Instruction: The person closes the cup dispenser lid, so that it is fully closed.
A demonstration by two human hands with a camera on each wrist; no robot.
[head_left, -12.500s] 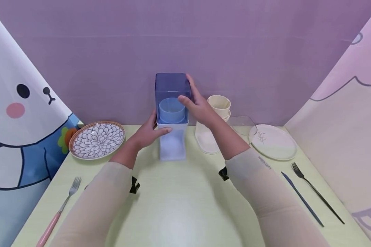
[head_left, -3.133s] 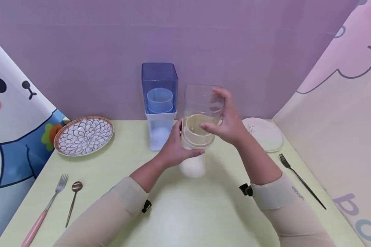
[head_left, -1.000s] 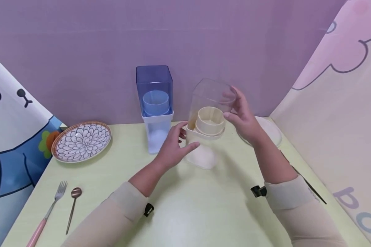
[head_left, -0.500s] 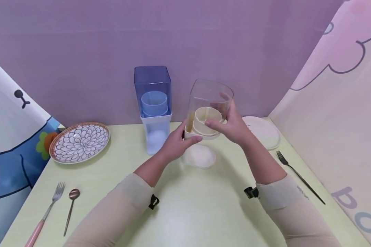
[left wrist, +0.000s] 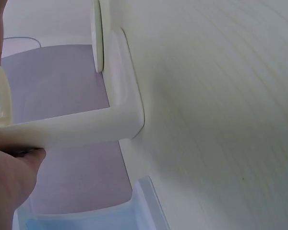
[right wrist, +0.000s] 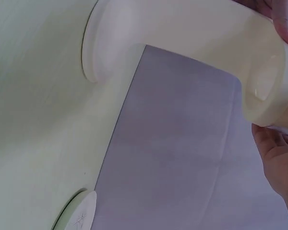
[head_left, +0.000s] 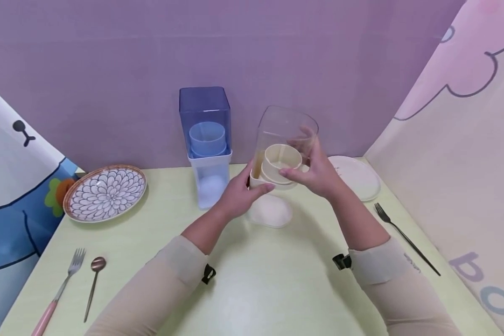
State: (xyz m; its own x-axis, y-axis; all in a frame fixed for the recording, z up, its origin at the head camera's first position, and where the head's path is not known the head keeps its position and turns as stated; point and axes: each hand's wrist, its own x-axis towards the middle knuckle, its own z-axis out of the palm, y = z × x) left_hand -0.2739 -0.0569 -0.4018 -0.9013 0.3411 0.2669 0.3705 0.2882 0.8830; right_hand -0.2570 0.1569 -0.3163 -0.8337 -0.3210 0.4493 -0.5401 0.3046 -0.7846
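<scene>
Between my hands stands a cream dispenser-like stand with a round cup-shaped ring and a pale oval foot on the table. A clear cover, tilted to the right, sits around the ring. My left hand grips the stand's upper tray from the left, thumb across its front. From the right, my right hand holds the clear cover, thumb on its front near the ring; several fingers show through it behind. Whether the cover is fully seated in the tray, I cannot tell. A similar blue stand is beside my left hand.
A flower-patterned plate lies at the left, with a pink-handled fork and a spoon nearer. At the right are a white plate and a black fork. A purple backdrop rises behind the table.
Both hands were at the blue stand 12.5 seconds ago; the clear cover then lay beside the cream stand. Over the last second my right hand has shifted left, its thumb now in front of the ring.
</scene>
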